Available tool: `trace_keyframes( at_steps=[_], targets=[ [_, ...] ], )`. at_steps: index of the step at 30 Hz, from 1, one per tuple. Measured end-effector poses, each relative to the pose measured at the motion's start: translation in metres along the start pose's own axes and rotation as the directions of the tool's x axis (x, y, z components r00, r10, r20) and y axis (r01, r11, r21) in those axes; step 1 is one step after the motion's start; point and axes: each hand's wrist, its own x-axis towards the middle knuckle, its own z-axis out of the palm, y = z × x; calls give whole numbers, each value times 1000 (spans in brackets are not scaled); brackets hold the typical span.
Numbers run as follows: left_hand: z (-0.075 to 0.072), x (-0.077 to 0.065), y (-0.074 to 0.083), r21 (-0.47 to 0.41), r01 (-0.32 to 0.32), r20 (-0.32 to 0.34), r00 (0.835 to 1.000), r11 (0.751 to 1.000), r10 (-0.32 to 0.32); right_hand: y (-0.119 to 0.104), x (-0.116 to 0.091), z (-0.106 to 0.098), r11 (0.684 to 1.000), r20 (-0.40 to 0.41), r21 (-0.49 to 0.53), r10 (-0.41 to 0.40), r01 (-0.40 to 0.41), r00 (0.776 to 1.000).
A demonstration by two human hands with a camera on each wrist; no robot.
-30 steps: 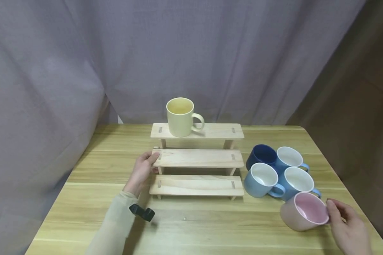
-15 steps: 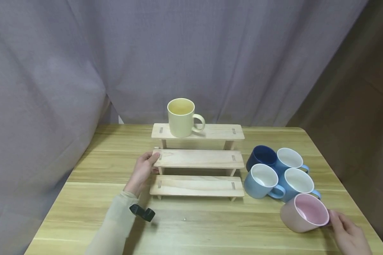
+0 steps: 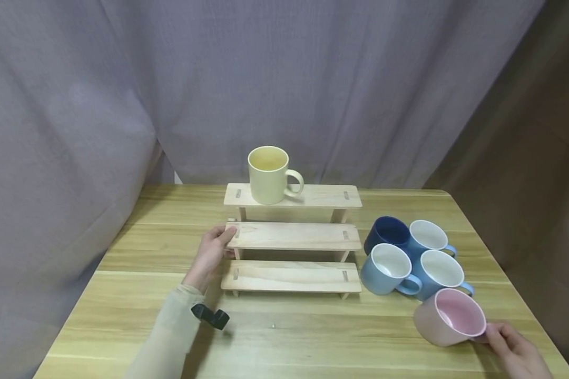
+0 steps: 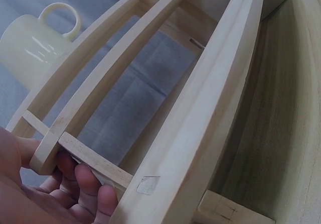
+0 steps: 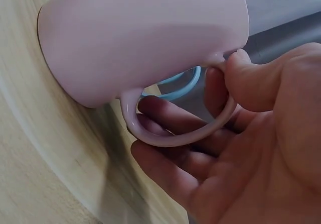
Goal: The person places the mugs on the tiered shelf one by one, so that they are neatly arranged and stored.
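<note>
A three-tier wooden shelf [image 3: 294, 237] stands mid-table. My left hand [image 3: 212, 252] grips the left end of its middle board, thumb on top; in the left wrist view my fingers [image 4: 88, 184] curl underneath beside the leg. A pink mug [image 3: 429, 321] is on the table at the front right. My right hand [image 3: 514, 347] holds it by the handle [image 5: 175, 138], thumb pressing near the handle's upper end and fingers curled around the loop. On the top board sits a pale yellow mug [image 3: 267, 181], upright, its handle pointing right.
Behind the pink mug, several mugs cluster right of the shelf: a dark blue mug [image 3: 374, 234] and light blue ones, the nearest being a light blue mug [image 3: 379, 273] close to the shelf. A grey curtain [image 3: 284, 79] hangs behind the wooden table [image 3: 170, 210].
My right hand has shifted slightly down and settled its hold on the pink mug's handle. The mug has barely moved, and the left hand stays on the shelf.
</note>
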Motion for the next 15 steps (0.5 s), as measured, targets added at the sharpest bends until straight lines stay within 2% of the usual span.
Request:
trace_keyframes(
  at_steps=[5,9,15],
  targets=[
    [0,0,0,-5,-1,11,1000,1000,1,3,-1,1,1000,2,-30,-6,6,1000],
    [-2,0,-1,2,0,16,1000,1000,0,2,-4,6,1000,-19,13,-19,19,1000],
    [-1,0,-1,1,-3,16,1000,1000,3,2,-7,8,998,-39,50,29,-27,999]
  ],
)
